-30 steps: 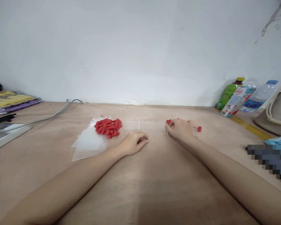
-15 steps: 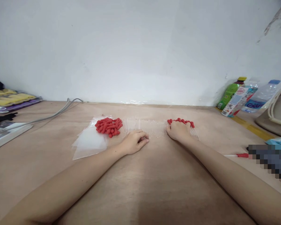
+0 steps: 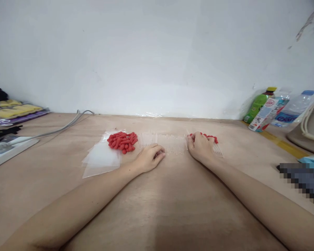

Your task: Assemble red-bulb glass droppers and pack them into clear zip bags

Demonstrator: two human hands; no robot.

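Unlike before, a thin clear stick (image 3: 187, 132) at the right hand's (image 3: 200, 147) fingertips

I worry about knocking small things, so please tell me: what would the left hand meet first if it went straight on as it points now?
Probably the thin clear sticks, just ahead of the left hand. Depth is hard to judge here, so the hand might pass above them.

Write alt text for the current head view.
A left hand lies near a row of thin clear sticks, a right hand at red-tipped ones. Further left, red pieces sit partly over clear bags on a table.
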